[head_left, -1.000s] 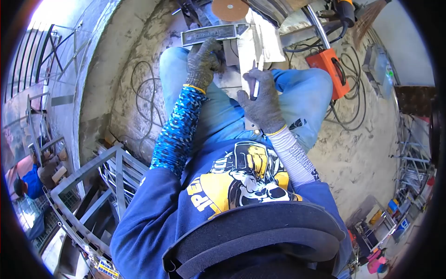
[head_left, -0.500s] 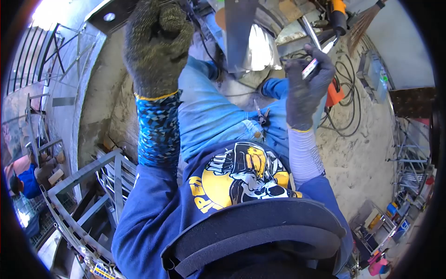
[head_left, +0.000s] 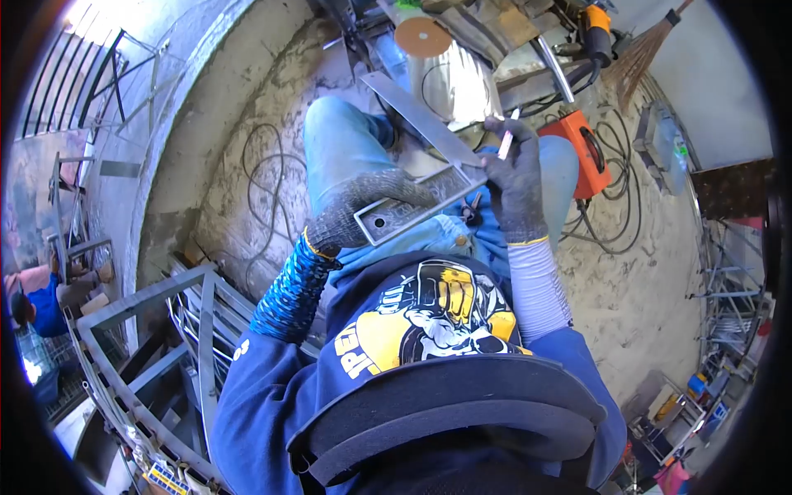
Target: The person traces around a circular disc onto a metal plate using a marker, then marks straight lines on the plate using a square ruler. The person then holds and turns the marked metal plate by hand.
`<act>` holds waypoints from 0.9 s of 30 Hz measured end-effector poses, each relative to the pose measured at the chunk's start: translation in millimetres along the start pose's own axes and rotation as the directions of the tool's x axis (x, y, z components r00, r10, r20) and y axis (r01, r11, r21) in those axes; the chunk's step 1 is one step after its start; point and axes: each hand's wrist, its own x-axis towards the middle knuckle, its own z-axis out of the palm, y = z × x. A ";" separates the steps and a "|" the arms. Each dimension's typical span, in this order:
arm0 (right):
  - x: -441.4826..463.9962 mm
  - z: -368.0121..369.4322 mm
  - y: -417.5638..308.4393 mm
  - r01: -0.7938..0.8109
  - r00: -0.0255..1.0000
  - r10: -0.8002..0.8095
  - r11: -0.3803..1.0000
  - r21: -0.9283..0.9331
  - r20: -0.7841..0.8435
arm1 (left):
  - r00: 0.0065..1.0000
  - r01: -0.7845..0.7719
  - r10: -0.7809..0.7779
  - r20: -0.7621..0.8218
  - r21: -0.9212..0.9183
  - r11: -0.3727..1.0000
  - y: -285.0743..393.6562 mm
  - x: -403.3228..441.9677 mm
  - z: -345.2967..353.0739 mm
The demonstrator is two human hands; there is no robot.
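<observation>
My left hand (head_left: 375,202), in a dark knit glove, is closed on the recessed handle of an L-shaped metal try square (head_left: 421,120). The handle lies across my lap, with a round hole at its near end, and the flat blade slants up and left from the corner. My right hand (head_left: 520,186), gloved as well, is beside that corner and seems to touch it. A slim white marker (head_left: 506,145) with a reddish mark sticks up from its closed fingers. Some fingertips of both hands are hidden.
An orange-red box (head_left: 569,148) with black cables (head_left: 623,177) sits right of my knee. Ahead are a brown disc (head_left: 422,38), a yellow-and-black power tool (head_left: 596,33) and a broom (head_left: 648,54). A metal frame (head_left: 206,330) stands at left; another person (head_left: 49,309) is far left.
My left hand has come down from close to the camera to my lap, bringing the try square with it. My right hand has moved left and lower, the marker still in it.
</observation>
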 end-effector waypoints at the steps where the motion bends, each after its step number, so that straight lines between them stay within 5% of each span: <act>1: -6.3 -2.6 7.9 0.041 0.999 -0.039 0.975 -0.220 0.012 | 0.992 -0.096 0.095 0.087 0.010 0.995 -5.8 -3.8 1.4; 3: -16.1 1.1 16.3 0.132 0.990 -0.136 0.857 -0.498 0.030 | 0.997 0.039 -0.031 0.068 -0.125 0.991 -12.7 -14.0 8.6; 4: -17.3 -3.4 22.3 0.124 0.992 -0.127 0.858 -0.498 0.028 | 0.987 0.160 -0.148 0.065 -0.251 0.955 -15.0 -16.9 11.0; 6: -18.9 -9.8 34.7 0.206 0.977 -0.208 0.860 -0.466 0.047 | 0.988 0.151 -0.140 0.070 -0.194 0.969 -20.3 -16.0 -0.2; 8: -16.8 -9.5 42.4 0.199 0.978 -0.207 0.889 -0.412 0.026 | 0.890 0.418 -0.439 0.123 -0.607 0.676 -42.4 -20.5 -17.9; 10: -13.5 -4.9 44.4 0.203 0.977 -0.212 0.882 -0.425 0.026 | 0.984 0.175 -0.176 -0.032 -0.037 0.984 -58.3 -8.5 -23.1; 12: -6.1 -6.7 47.2 0.197 0.977 -0.212 0.854 -0.481 0.022 | 0.765 0.563 -0.640 0.076 -0.560 0.608 -65.4 16.2 -16.4; 13: -3.3 -11.5 51.3 0.177 0.980 -0.200 0.851 -0.494 0.006 | 0.939 0.340 -0.344 0.019 -0.206 0.918 -84.9 24.3 -16.6; 14: 0.4 -17.4 55.2 0.158 0.982 -0.189 0.847 -0.507 -0.010 | 0.999 0.014 -0.006 -0.039 0.195 0.981 -87.7 40.2 -16.2; 15: 3.4 -24.1 57.5 0.191 0.976 -0.216 0.770 -0.609 0.034 | 0.921 0.365 -0.366 -0.132 -0.033 0.930 -86.2 47.5 -17.2; 16: 0.0 -29.4 60.9 0.186 0.976 -0.214 0.770 -0.611 0.028 | 0.714 0.640 -0.688 -0.131 -0.274 0.717 -83.6 53.6 -17.9; 17: -5.0 -25.0 59.7 0.121 0.989 -0.146 0.808 -0.577 0.003 | 0.658 0.659 -0.736 -0.161 -0.350 0.666 -88.8 60.9 -23.4; 18: -5.0 -22.0 59.6 0.063 0.996 -0.085 0.842 -0.537 -0.016 | 0.660 0.661 -0.734 -0.160 -0.342 0.668 -92.3 67.6 -30.0; 19: -3.2 -26.9 68.5 0.264 0.962 -0.253 0.758 -0.597 0.104 | 0.631 0.643 -0.724 -0.278 -0.335 0.689 -95.4 73.2 -36.3; 21: -10.3 -26.5 69.2 0.228 0.971 -0.222 0.768 -0.599 0.084 | 0.593 0.488 -0.586 -0.552 -0.332 0.807 -110.6 89.5 -45.9; 22: -18.1 -25.3 68.7 0.190 0.980 -0.188 0.774 -0.604 0.068 | 0.593 0.490 -0.585 -0.553 -0.329 0.807 -123.0 96.6 -59.0; 24: -26.7 -19.0 56.6 0.145 0.987 -0.152 0.747 -0.649 0.045 | 0.688 0.396 -0.225 -0.690 0.097 0.913 -128.9 112.7 -83.6; 25: -28.8 -19.3 53.9 0.179 0.981 -0.183 0.723 -0.668 0.065 | 0.562 0.493 -0.397 -0.725 -0.091 0.865 -122.2 128.5 -90.1; 26: -28.2 -19.0 51.5 0.221 0.971 -0.220 0.696 -0.683 0.091 | 0.565 0.484 -0.381 -0.732 -0.081 0.871 -126.8 140.9 -99.5; 27: -31.9 -17.1 49.7 0.115 0.991 -0.130 0.808 -0.578 0.016 | 0.609 0.560 -0.436 -0.662 -0.029 0.828 -133.5 155.3 -112.2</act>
